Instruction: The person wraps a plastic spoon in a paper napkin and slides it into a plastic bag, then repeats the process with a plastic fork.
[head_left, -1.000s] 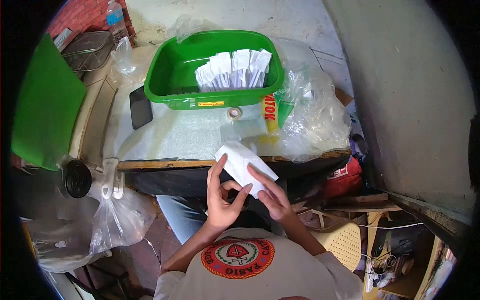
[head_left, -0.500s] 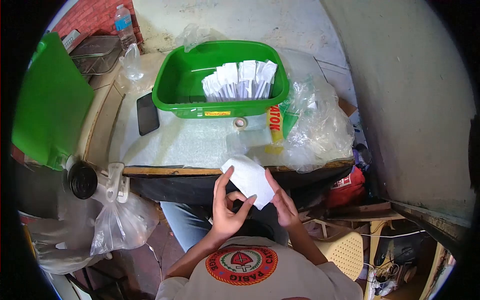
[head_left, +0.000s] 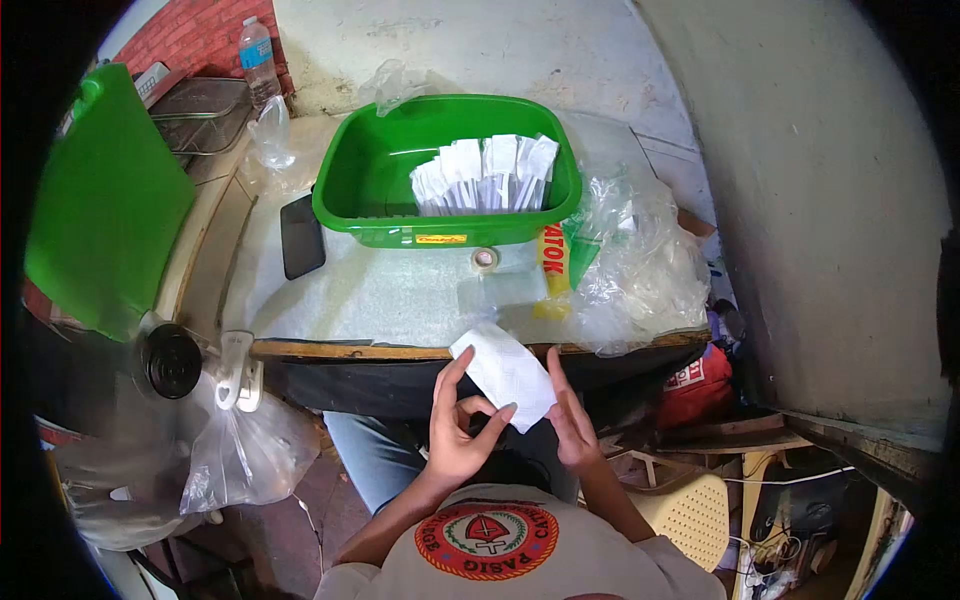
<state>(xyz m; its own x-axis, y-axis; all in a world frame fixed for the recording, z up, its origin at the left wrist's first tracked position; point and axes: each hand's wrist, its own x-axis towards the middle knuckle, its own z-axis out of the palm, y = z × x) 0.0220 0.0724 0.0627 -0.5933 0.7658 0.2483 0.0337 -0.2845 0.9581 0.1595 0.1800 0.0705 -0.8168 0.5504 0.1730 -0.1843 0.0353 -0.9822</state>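
Note:
A folded white paper napkin (head_left: 505, 375) with a textured surface is held tilted just in front of the table edge. My left hand (head_left: 460, 430) grips its left side, with the index finger at the upper left and the thumb pressing the lower edge. At the lower right edge, my right hand (head_left: 572, 425) touches the napkin, its index finger stretched upward a little off the side. Part of that grip is hidden behind the napkin. Beyond stands a green basin (head_left: 375, 235) with several white paper-topped slim packets (head_left: 480, 175) lined up inside.
On the table are a tape roll (head_left: 485, 260), clear plastic sheets (head_left: 500, 292), a dark phone (head_left: 302, 237) and a heap of plastic bags (head_left: 645, 270). A water bottle (head_left: 258, 62) stands at the back left. A clear bag (head_left: 245, 450) hangs from a white clip at left.
The view has shifted slightly, so the table items sit a little lower. Both hands still hold the napkin, and the right index finger has moved away from its edge.

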